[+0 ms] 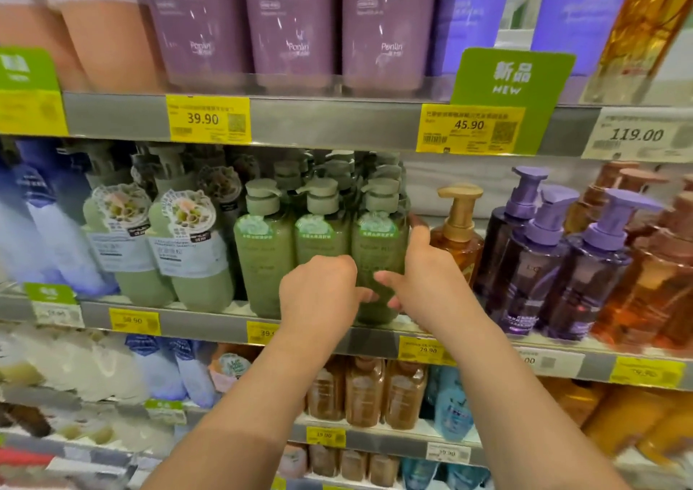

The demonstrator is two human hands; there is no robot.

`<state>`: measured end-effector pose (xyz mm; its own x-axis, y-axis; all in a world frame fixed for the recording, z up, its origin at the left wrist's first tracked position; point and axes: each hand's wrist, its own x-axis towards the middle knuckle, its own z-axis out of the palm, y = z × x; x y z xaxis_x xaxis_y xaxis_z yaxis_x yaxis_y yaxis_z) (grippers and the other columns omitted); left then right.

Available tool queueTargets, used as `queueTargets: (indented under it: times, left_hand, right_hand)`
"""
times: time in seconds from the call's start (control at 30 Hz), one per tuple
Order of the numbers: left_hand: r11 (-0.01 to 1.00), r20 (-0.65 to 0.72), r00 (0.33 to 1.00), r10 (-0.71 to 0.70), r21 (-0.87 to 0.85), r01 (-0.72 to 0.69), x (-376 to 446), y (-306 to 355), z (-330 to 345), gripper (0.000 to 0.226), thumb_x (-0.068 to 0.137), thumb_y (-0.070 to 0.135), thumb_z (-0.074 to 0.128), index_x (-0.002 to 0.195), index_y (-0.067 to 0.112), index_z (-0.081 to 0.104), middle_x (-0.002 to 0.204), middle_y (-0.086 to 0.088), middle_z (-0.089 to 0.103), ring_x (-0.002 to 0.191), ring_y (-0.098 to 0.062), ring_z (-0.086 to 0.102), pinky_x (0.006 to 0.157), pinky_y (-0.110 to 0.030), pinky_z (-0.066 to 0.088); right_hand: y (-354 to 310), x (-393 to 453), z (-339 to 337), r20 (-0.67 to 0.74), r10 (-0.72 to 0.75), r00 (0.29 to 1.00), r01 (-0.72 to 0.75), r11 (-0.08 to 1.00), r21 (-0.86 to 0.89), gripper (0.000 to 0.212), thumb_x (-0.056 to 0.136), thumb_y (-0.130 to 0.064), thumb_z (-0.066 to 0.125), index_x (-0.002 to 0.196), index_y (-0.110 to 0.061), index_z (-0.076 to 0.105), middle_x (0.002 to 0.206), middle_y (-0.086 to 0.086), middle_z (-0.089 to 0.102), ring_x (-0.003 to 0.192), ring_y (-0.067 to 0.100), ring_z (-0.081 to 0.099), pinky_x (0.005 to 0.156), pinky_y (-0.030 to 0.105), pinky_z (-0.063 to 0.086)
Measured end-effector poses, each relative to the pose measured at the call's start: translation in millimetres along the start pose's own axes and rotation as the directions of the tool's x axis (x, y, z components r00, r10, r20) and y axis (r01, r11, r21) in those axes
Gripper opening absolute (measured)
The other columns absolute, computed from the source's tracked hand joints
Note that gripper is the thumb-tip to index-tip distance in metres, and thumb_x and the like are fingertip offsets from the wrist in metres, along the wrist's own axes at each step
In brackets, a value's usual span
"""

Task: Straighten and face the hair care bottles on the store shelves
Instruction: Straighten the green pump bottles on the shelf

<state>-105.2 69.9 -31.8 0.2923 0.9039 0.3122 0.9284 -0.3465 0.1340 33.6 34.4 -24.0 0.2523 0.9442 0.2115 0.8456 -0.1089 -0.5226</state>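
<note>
Green bottle (378, 260) at the shelf's front edge, gripped by left hand (318, 294) and right hand (427, 283); turn label forward

Middle shelf in my view, packed with pump bottles

I see the shelf (210, 319) carrying white-labelled green bottles (187, 249) at left, three plain green pump bottles (262, 253) mid-row, then a gold-capped amber bottle (459, 238) and purple pump bottles (532, 260); yellow price tags (134, 320) line its front edge
</note>
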Motion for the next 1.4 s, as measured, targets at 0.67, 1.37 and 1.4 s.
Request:
queueTargets:
  times: [0.67, 1.37, 1.4]
  left_hand:
    - [0.993, 0.014, 0.993, 0.117, 0.001, -0.117, 6, -9, -3, 0.054, 0.084, 0.071, 0.051, 0.064, 0.023, 0.038, 0.074, 0.001, 0.053, 0.067, -0.02, 0.051, 0.052, -0.03, 0.035]
    - [0.994, -0.404, 0.911, 0.08, -0.033, -0.102, 20, -41, -48, 0.07, 0.082, 0.061, 0.064, 0.125, 0.012, 0.041, 0.095, -0.011, 0.061, 0.072, -0.035, 0.064, 0.05, -0.033, 0.04]
    - [0.995, -0.369, 0.924, 0.097, 0.007, -0.102, 21, -40, -48, 0.077, 0.084, 0.061, 0.061, 0.136, 0.013, 0.033, 0.099, -0.012, 0.061, 0.077, -0.035, 0.065, 0.052, -0.033, 0.04]
  right_hand:
    - [-7, -10, -3, -0.041, 0.069, 0.997, -0.067, 0.996, 0.057, 0.064, 0.092, -0.038, 0.071, 0.137, -0.016, 0.032, 0.09, 0.009, 0.068, 0.059, 0.021, 0.072, 0.062, 0.041, 0.062]
    - [-35, 9, -18, -0.094, 0.095, 0.991, -0.09, 0.994, 0.056, 0.08, 0.083, -0.076, 0.056, 0.138, -0.02, 0.04, 0.077, 0.001, 0.068, 0.051, 0.009, 0.069, 0.053, 0.024, 0.057]
    - [-35, 11, -17, -0.096, 0.09, 0.991, -0.088, 0.996, 0.032, 0.081, 0.08, -0.078, 0.058, 0.133, -0.019, 0.044, 0.077, 0.001, 0.068, 0.057, 0.013, 0.07, 0.059, 0.029, 0.059]
